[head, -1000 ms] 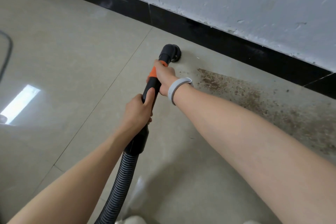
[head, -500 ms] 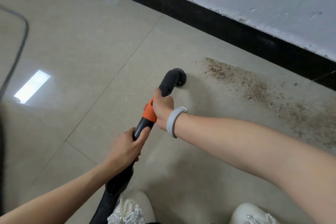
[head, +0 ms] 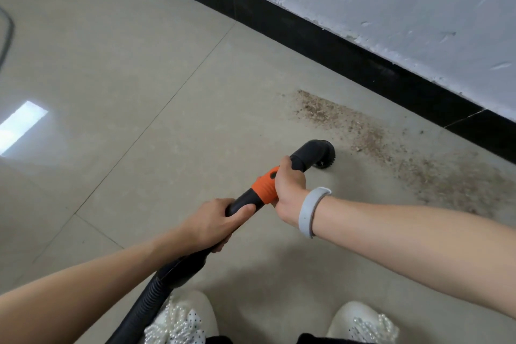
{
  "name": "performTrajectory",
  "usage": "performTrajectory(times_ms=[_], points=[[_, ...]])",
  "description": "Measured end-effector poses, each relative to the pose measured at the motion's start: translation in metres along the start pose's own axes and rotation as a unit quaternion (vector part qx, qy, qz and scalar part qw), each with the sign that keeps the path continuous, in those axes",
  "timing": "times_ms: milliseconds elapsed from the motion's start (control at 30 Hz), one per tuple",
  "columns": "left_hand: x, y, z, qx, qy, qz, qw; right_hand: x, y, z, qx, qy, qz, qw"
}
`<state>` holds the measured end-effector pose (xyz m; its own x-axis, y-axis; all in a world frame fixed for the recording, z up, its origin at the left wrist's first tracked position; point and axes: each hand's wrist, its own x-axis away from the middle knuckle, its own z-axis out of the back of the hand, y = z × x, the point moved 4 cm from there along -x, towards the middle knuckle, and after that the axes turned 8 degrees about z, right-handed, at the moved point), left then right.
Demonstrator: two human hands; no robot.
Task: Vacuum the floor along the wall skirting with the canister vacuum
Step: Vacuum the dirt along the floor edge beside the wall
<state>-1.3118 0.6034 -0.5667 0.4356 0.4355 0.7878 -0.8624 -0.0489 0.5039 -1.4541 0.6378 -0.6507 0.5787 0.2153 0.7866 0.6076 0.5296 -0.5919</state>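
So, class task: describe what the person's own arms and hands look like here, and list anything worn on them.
Both forearms are bare, with no sleeves in view and no gloves. The right wrist carries a plain pale grey wristband, smooth and rounded, with no display or marking showing from this angle. The left hand and its wrist show no band, watch or ring. The right hand shows no rings either.

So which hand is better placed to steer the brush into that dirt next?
Probably the right hand: it grips the wand nearest the brush nozzle, beside the debris. The left hand holds further back, near the hose.
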Motion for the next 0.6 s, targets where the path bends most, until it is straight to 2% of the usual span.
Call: performTrajectory(times_ms=[233,433,600], points=[[-0.001,-0.01,0.025,0.067,0.066,0.033,0.995,0.022,-0.029,-0.046,-0.013,-0.087,0.04,0.995],[0.017,-0.04,0.047,0.115,0.127,0.036,0.985,0.048,-0.022,-0.101,-0.007,-0.152,0.068,0.986],[0.027,-0.066,0.041,0.169,0.128,0.044,0.976,0.063,-0.006,-0.123,0.002,-0.183,0.092,0.979]])
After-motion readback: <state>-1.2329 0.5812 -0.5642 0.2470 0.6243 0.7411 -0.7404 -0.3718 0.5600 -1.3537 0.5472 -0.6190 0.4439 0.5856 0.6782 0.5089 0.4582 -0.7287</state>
